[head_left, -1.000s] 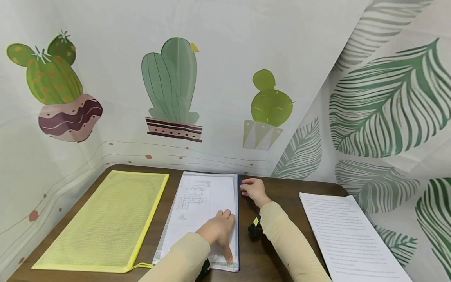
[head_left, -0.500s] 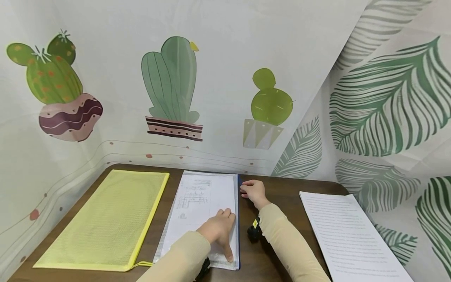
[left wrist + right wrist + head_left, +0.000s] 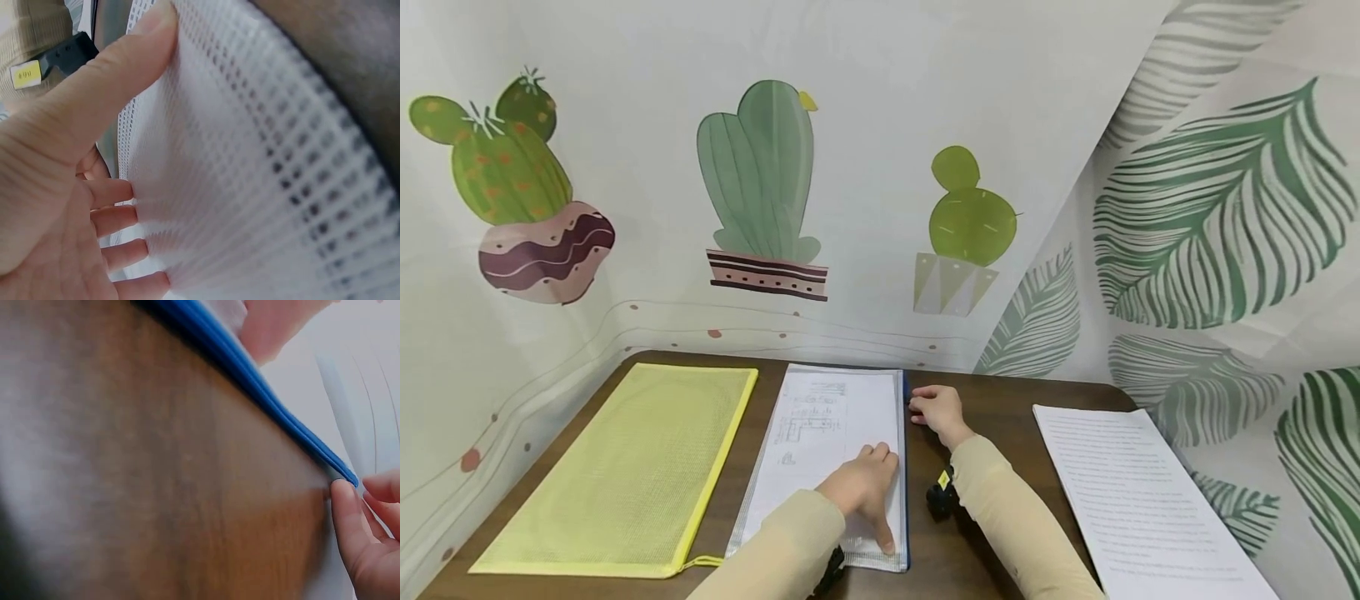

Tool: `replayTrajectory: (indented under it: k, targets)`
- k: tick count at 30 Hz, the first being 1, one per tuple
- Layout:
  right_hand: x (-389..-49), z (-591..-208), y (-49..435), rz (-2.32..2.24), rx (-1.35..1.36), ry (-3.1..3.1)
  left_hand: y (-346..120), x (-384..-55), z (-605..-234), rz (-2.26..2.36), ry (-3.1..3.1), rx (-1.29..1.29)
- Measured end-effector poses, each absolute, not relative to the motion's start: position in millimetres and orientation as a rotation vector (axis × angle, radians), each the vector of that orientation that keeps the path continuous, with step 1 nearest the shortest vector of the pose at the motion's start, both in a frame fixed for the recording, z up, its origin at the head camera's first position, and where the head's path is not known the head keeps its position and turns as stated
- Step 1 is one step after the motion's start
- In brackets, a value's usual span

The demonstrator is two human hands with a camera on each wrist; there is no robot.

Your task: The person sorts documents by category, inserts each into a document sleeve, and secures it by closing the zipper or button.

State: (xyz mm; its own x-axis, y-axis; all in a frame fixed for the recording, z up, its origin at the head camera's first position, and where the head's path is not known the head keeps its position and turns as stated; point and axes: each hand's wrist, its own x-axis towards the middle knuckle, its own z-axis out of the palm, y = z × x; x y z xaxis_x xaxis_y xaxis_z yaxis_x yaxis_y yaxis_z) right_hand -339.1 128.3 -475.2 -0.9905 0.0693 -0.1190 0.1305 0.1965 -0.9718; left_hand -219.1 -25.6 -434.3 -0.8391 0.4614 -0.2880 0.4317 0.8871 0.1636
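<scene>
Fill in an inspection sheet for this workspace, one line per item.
Surface: brown table, wood-grained.
Job's things: blue-edged mesh pouch lying flat; a sheet with a faint drawing shows through it.
Clutter: yellow mesh pouch on the left, printed pages on the right; the hands touch neither.
Left hand: fingers spread, pressing on the blue-edged pouch.
Right hand: pinching at the far end of the blue edge; any zip pull is too small to make out.
Cables: nothing seen.
Surroundings: pale wall covering behind the table, printed with cacti and leaves.
</scene>
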Motion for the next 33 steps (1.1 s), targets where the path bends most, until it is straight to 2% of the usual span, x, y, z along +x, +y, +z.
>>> replayTrajectory:
  k: [12, 33]
  targets:
    - [-307.0, -474.5, 145.7, -1.809, 0.058, 2.485, -32.0, -216.8, -445.0, 0.257, 2.71, 0.688]
    - [-262.9, -461.4, 203.0, -1.687, 0.022, 2.544, -39.7, -227.7, -456.0, 0.576, 2.703, 0.687]
